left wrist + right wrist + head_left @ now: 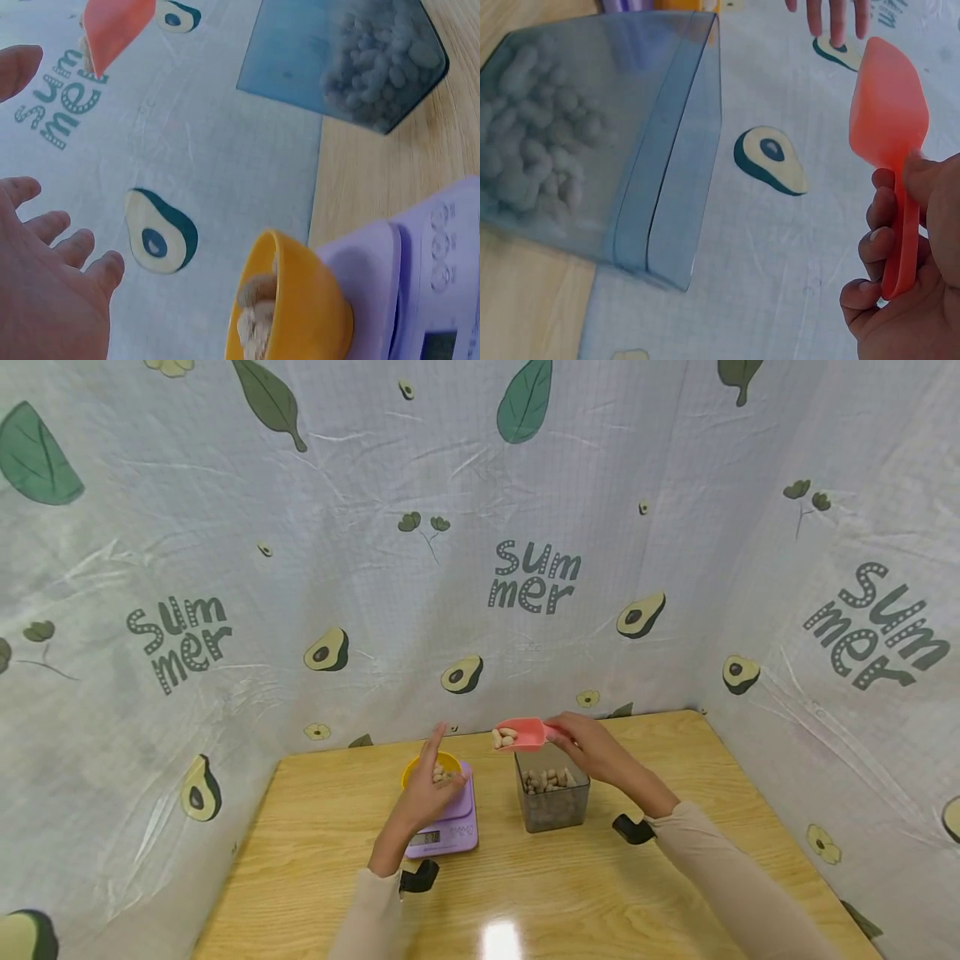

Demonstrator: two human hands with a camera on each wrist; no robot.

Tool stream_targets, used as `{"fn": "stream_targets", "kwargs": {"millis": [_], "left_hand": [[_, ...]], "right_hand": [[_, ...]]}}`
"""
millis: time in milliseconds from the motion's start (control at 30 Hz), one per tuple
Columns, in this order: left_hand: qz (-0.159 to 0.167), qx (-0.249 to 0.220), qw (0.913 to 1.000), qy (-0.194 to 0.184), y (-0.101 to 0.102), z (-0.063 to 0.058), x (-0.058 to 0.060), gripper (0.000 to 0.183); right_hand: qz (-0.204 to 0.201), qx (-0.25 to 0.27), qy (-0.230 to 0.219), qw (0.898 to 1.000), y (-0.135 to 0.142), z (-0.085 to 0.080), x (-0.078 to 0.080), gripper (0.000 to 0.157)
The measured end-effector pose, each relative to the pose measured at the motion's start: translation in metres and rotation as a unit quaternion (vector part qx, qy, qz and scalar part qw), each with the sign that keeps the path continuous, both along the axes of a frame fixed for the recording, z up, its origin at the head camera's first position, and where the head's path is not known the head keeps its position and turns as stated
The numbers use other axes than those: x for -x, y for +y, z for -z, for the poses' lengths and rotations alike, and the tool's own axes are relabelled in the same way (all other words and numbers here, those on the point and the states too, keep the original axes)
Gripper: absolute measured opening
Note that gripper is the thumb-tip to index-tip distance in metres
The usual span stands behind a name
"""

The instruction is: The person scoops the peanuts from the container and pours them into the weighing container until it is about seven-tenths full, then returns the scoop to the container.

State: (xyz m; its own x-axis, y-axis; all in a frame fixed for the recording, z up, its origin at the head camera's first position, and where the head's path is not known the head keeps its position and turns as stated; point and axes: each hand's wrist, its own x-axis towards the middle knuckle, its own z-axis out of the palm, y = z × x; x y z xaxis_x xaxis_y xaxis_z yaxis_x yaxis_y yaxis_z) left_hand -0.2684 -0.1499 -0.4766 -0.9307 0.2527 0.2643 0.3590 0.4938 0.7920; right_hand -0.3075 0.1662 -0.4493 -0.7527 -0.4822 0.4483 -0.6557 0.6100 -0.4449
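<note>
In the head view my right hand (588, 745) grips the handle of a coral-pink scoop (531, 734), raised above the back of a grey see-through bin (553, 808). Several peanuts (505, 737) in their shells lie in the scoop's mouth. More peanuts (546, 779) fill the lower part of the bin. My left hand (429, 789) hovers over a yellow bowl (319, 300), fingers extended and holding nothing. That bowl stands on a purple kitchen scale (463, 837) and has peanuts (256, 319) inside. The scale's display is lit, its digits too small to read surely.
A wooden table (330, 835) carries the scale on the left and the bin right of it. Behind and at both sides hangs a pale sheet (420, 610) printed with avocados and leaves. Black wrist mounts (633, 829) sit on both forearms.
</note>
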Motion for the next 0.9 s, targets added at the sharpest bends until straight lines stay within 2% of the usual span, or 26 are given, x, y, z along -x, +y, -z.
{"fn": "stream_targets", "kwargs": {"millis": [267,400,633,900], "left_hand": [[-0.057,0.008,0.9983,-0.005,-0.03,0.013,0.0,0.088],[-0.074,0.024,0.9968,-0.014,-0.042,0.022,0.003,0.09],[-0.075,0.051,0.995,-0.042,-0.056,0.044,0.012,0.099],[-0.076,0.077,0.9872,-0.117,-0.063,0.066,0.021,0.106]], "right_hand": [[-0.011,0.0,-0.028,1.0,-0.027,0.003,0.009,0.029],[-0.016,-0.009,-0.04,0.999,-0.042,0.005,0.013,0.03],[-0.005,-0.037,-0.077,0.996,-0.072,0.011,0.022,0.032],[0.001,-0.11,-0.098,0.989,-0.106,0.016,0.034,0.028]]}}
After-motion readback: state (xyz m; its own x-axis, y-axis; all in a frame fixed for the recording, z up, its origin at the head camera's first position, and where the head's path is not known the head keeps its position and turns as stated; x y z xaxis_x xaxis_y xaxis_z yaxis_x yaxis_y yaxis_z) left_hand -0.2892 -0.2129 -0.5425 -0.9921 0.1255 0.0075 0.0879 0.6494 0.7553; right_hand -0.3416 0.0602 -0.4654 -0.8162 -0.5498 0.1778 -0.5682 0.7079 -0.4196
